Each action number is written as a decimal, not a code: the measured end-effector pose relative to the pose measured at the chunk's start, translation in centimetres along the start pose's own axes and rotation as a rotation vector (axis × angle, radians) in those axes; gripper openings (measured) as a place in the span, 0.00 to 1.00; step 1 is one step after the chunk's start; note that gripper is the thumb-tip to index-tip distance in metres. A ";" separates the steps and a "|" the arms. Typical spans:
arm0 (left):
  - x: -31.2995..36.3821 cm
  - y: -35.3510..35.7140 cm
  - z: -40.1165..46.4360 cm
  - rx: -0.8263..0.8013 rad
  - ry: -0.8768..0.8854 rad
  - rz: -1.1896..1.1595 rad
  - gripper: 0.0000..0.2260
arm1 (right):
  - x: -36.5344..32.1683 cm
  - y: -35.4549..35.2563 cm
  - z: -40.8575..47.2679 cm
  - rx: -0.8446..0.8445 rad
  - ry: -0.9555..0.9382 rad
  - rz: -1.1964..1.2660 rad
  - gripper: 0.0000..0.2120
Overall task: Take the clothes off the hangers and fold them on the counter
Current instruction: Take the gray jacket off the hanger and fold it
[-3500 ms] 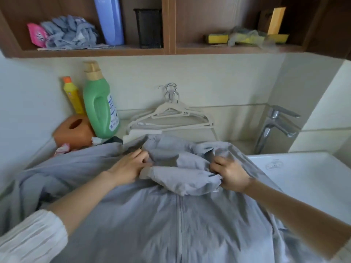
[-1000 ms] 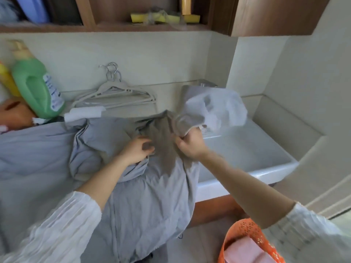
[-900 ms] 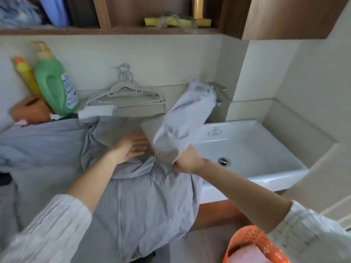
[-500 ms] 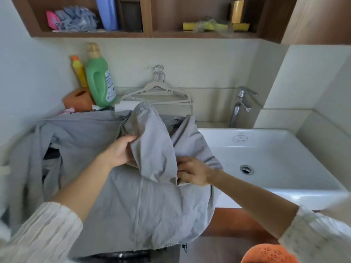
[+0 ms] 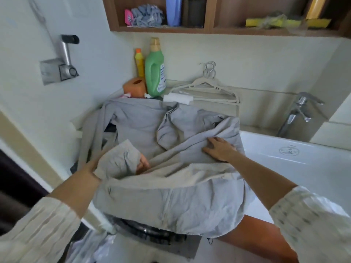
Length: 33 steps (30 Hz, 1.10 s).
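A grey zip-front jacket (image 5: 171, 202) lies spread over the counter, its lower hem hanging past the front edge. One sleeve is folded diagonally across the body. My left hand (image 5: 95, 168) grips that sleeve's cuff end at the left, the cloth bunched over my fingers. My right hand (image 5: 218, 149) rests flat on the folded sleeve near the right shoulder, fingers spread, pressing the cloth down. Several empty beige hangers (image 5: 207, 88) lean against the back wall behind the jacket.
A white sink (image 5: 296, 160) with a chrome tap (image 5: 296, 112) adjoins the counter on the right. A green detergent bottle (image 5: 155, 71), a yellow bottle (image 5: 139, 62) and an orange container (image 5: 134, 89) stand at the back left. A wooden shelf (image 5: 209, 31) runs overhead. A metal fixture (image 5: 60, 61) sits on the left wall.
My right hand swung the right sleeve over from the sink side and laid it across the jacket. My left hand took the cuff and drew it left; my right hand now presses flat.
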State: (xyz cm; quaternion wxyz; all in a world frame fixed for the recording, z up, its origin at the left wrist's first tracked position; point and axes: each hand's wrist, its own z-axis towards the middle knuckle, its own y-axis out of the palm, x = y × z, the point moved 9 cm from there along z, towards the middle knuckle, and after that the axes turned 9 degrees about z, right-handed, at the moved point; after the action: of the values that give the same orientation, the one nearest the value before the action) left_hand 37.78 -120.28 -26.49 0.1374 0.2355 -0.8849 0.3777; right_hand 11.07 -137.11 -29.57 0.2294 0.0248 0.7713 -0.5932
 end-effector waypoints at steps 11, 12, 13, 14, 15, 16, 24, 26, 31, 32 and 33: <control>0.3 -1.7 3.7 0.484 0.033 0.162 0.09 | -5.0 1.8 -1.8 -0.045 -0.247 0.059 0.30; 2.1 -3.2 3.4 0.650 0.094 0.126 0.07 | -5.1 2.5 -2.3 -0.062 -0.264 -0.014 0.30; 4.1 -4.0 3.5 0.743 0.160 0.077 0.06 | -5.2 3.4 -2.7 -0.083 -0.270 -0.107 0.30; 5.6 -4.4 4.2 0.769 0.200 0.042 0.09 | -5.2 4.3 -3.0 -0.094 -0.269 -0.181 0.30; 6.9 -4.3 5.3 0.743 0.208 0.030 0.12 | -5.1 4.8 -3.2 -0.094 -0.258 -0.219 0.30; 8.1 -3.9 6.3 0.704 0.197 0.053 0.14 | -5.0 5.0 -3.2 -0.090 -0.250 -0.232 0.29; 10.4 -3.8 11.1 0.438 0.360 -0.220 0.04 | -0.1 2.4 -0.8 0.006 0.019 -0.089 0.31; 10.3 -4.2 11.0 0.368 0.429 -0.440 0.06 | 1.6 1.4 -0.1 0.034 0.107 -0.069 0.33; 7.2 -2.8 11.8 0.052 0.229 -0.333 0.11 | 3.5 0.4 1.9 0.049 0.251 -0.043 0.32; 6.6 -2.7 12.0 -0.027 0.165 -0.186 0.12 | 3.6 0.1 2.5 0.084 0.280 -0.035 0.32; 6.5 -2.9 12.1 -0.057 0.119 -0.054 0.13 | 3.7 -0.5 2.7 0.136 0.295 -0.027 0.31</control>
State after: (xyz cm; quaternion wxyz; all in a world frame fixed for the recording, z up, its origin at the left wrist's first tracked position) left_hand 32.93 -132.92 -30.22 0.2065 0.2322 -0.8789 0.3618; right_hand 8.48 -140.60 -31.06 0.1035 0.1166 0.7549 -0.6371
